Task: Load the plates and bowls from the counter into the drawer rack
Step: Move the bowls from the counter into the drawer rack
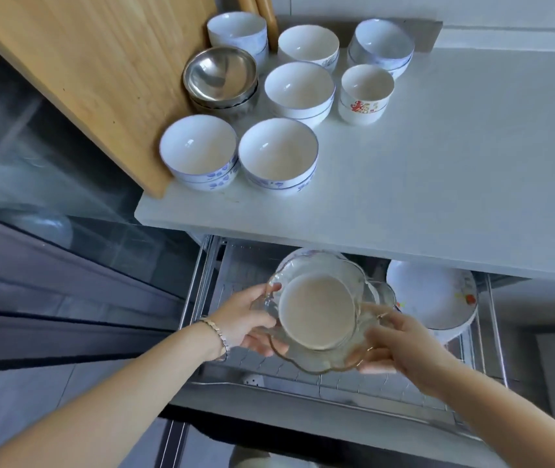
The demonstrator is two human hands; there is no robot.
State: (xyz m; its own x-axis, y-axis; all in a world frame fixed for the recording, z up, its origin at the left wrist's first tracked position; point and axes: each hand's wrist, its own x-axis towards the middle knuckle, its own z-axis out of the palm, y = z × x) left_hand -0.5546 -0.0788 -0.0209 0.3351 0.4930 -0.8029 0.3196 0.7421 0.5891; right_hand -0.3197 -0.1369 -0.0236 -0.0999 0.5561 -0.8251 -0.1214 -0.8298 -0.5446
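Kitchen: bowls (278, 153), counter (438, 163), drawer rack (337, 383)

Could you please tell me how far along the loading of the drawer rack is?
Done: white plates sit in the drawer rack, on the right. In hand: the left hand and right hand hold a glass dish with a small white dish in it over the rack. Left: the white bowls and steel bowls on the counter.

Head view, looking down, close above drawer rack (303, 376)
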